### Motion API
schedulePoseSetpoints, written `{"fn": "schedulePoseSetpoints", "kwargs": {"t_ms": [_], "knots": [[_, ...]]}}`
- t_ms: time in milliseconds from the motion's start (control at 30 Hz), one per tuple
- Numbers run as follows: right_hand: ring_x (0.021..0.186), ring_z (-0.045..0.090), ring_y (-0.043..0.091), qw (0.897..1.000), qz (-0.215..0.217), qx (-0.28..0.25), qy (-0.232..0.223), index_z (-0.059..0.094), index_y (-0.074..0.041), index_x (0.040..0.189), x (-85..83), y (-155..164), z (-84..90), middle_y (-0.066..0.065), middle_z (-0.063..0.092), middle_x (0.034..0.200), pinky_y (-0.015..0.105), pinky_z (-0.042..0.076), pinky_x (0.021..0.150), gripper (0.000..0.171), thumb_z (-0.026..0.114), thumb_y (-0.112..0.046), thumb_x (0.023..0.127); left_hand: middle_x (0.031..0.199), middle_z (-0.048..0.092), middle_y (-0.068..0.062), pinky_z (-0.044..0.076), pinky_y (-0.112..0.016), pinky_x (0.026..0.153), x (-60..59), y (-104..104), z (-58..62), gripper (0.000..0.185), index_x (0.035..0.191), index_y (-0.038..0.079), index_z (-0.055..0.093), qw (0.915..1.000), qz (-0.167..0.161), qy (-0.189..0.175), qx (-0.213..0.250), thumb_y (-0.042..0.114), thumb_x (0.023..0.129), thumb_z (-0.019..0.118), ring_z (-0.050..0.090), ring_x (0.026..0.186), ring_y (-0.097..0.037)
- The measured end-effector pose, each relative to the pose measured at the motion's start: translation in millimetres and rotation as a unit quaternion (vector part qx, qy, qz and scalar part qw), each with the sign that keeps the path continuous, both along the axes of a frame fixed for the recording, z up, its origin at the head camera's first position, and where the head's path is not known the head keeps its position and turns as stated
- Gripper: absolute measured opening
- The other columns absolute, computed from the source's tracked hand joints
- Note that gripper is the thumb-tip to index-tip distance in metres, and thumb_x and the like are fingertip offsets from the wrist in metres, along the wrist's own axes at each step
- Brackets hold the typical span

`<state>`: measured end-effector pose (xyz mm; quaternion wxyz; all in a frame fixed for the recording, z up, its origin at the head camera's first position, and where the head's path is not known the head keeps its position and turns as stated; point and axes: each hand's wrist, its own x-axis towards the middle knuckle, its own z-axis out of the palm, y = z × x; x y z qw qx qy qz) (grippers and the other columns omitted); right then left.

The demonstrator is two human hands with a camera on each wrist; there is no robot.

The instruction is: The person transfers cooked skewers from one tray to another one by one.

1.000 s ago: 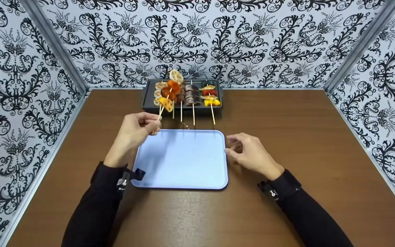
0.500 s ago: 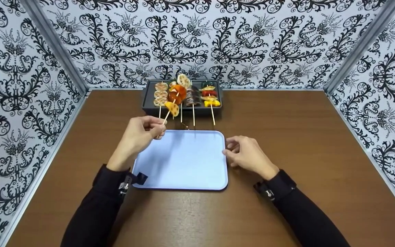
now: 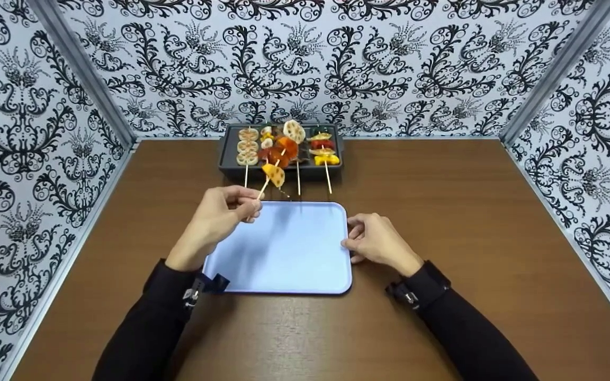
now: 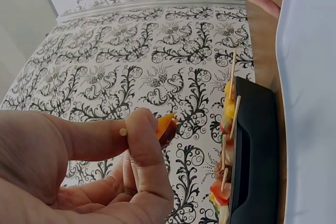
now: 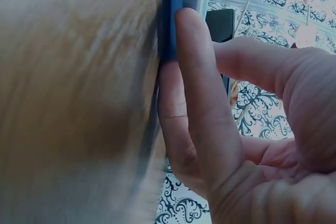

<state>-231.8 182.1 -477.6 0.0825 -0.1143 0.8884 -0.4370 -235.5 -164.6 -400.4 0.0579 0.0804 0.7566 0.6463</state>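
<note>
My left hand (image 3: 251, 207) pinches the bare end of a wooden skewer (image 3: 282, 150) between thumb and fingers. The skewer carries a lotus-root slice, orange pieces and a yellow piece, and slants up over the gap between the dark grill tray (image 3: 226, 153) and the light blue tray (image 3: 284, 254). In the left wrist view the stick end and an orange piece (image 4: 165, 124) show past my thumb (image 4: 144, 150). My right hand (image 3: 353, 239) touches the blue tray's right rim; its fingers (image 5: 197, 93) lie against the rim (image 5: 173, 9).
The dark tray at the table's back holds more skewers: lotus root (image 3: 247, 145) on the left, peppers (image 3: 325, 151) on the right. Patterned walls enclose the brown table (image 3: 469, 211) on three sides. Bare wood lies left and right of the trays.
My left hand has carried the skewer right and nearer, off the dark tray toward the blue tray. My right hand has moved closer against the blue tray's rim.
</note>
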Motion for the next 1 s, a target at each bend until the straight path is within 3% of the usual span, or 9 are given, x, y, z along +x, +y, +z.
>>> {"fn": "schedulePoseSetpoints", "kwargs": {"t_ms": [300, 767, 1000], "knots": [[0.061, 0.074, 0.021, 0.999, -0.014, -0.023, -0.021, 0.064, 0.006, 0.132, -0.3, -1.5, -6.1, 0.01, 0.071, 0.091, 0.037, 0.065, 0.054, 0.052, 0.083, -0.005, 0.085, 0.098, 0.074, -0.017, 0.065, -0.031, 0.074, 5.1, 5.2, -4.4, 0.022, 0.118, -0.008, 0.07, 0.9998, -0.017, -0.008, 0.002, -0.002, 0.097, 0.072, 0.071, 0.08, -0.022], [0.061, 0.074, 0.025, 0.997, -0.021, -0.051, -0.046, 0.065, 0.004, 0.131, -1.2, -0.4, -4.4, 0.013, 0.07, 0.093, 0.039, 0.065, 0.054, 0.05, 0.083, -0.002, 0.085, 0.097, 0.074, -0.017, 0.063, -0.03, 0.072, 14.3, 18.7, -15.2, 0.019, 0.116, -0.003, 0.072, 0.9985, -0.055, -0.004, 0.001, 0.003, 0.098, 0.073, 0.071, 0.087, -0.033], [0.061, 0.073, 0.024, 0.998, -0.019, -0.046, -0.036, 0.065, 0.004, 0.131, -1.6, 0.1, -7.3, 0.012, 0.071, 0.091, 0.038, 0.065, 0.053, 0.05, 0.083, -0.003, 0.085, 0.099, 0.074, -0.018, 0.06, -0.026, 0.068, 18.6, 24.7, -19.5, 0.018, 0.115, -0.001, 0.074, 0.9972, -0.074, -0.007, -0.015, 0.006, 0.099, 0.073, 0.071, 0.082, -0.024]]}}
